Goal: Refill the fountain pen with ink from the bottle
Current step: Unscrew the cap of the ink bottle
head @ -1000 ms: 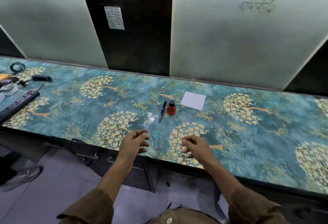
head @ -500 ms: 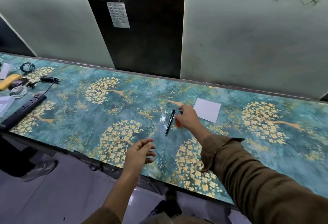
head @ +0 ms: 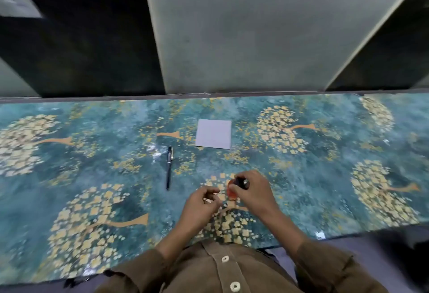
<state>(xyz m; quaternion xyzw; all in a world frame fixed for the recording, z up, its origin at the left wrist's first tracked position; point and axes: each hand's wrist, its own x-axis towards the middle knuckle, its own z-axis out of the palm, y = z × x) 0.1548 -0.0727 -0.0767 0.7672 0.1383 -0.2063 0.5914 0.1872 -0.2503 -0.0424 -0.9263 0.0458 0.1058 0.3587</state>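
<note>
A small ink bottle (head: 232,192) with red ink and a black cap stands on the patterned table near me. My right hand (head: 254,190) grips it from the right, fingers around the cap. My left hand (head: 202,202) hovers just left of the bottle, fingers loosely curled with nothing in them, close to the bottle but apart from it. A black fountain pen (head: 169,167), capped, lies on the table to the upper left of my hands, pointing toward me.
A square white sheet of paper (head: 213,133) lies beyond the pen and bottle. The table (head: 313,176) wears a teal cloth with golden tree prints; its near edge is by my body. Grey and dark wall panels rise behind the table.
My right hand has brought the ink bottle from beside the pen toward me. My left hand has moved up next to it. The camera now looks more steeply down.
</note>
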